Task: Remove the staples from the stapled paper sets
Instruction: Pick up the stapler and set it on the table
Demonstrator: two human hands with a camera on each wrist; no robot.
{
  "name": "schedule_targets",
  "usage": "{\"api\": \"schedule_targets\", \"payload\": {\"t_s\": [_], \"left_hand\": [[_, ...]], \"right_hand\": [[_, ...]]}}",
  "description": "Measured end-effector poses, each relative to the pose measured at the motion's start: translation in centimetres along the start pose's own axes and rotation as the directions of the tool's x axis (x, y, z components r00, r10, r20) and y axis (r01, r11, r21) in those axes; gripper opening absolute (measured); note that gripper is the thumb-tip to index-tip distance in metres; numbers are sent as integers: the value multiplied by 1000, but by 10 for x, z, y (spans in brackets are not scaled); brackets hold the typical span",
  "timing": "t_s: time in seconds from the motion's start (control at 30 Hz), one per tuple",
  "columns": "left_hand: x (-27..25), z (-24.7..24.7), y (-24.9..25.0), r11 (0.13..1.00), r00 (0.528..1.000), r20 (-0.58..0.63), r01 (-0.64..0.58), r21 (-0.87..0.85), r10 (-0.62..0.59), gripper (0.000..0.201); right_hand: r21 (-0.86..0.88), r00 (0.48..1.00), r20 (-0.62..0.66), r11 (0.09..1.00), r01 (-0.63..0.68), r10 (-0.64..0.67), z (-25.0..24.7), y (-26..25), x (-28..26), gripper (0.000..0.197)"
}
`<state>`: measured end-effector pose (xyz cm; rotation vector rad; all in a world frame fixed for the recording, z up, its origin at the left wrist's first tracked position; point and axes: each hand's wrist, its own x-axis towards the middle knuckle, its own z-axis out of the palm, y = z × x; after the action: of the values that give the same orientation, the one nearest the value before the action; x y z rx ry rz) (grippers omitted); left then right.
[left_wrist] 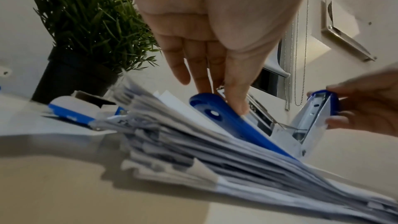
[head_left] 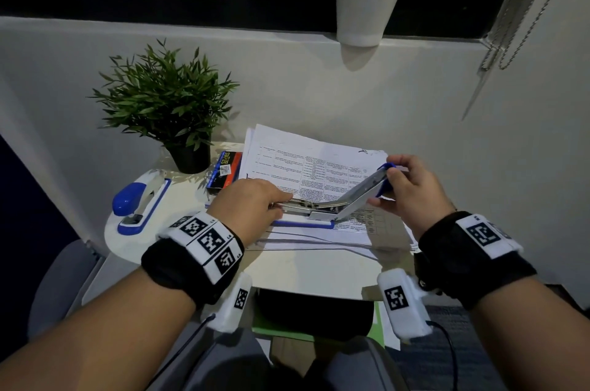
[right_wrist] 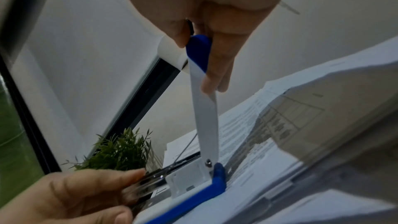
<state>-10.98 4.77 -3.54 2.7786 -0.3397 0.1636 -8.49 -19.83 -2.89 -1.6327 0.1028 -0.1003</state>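
right hand point(head_left: 412, 189) pinching raised blue-capped top arm of stapler point(head_left: 348, 199), thumb one side, fingers the other. left hand point(head_left: 252, 203) fingers fairly straight, pressing on the metal staple rail near stapler front; no curl round it. stapler swung open, blue base flat atop paper stack point(head_left: 319, 167) on small table point(head_left: 319, 275). second blue-white stapler point(head_left: 140, 199) at left, well apart. staples box point(head_left: 225, 172) beside potted plant point(head_left: 166, 103), behind stack's left edge.
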Motion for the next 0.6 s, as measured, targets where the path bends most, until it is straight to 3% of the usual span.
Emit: {"api": "schedule_targets", "payload": {"t_s": [0.2,0.33,0.5,0.6], "left_hand": [[0,-4,-13,994,992,64,106,32,-108,30],[2,-6,-12,988,991,83,98,122,-108,30],[3,-5,-12,984,989,96,92,153,-108,30],[3,-4,-14,985,988,108,91,146,-108,30]], "right_hand": [[-12,990,-53,992,-128,127,-11,15,9,20],[-223,983,-80,958,-178,164,-22,24,17,21],[-603,985,-95,779,-173,145,-32,32,18,24],[-828,989,-77,545,-132,123,-28,18,14,17]]}}
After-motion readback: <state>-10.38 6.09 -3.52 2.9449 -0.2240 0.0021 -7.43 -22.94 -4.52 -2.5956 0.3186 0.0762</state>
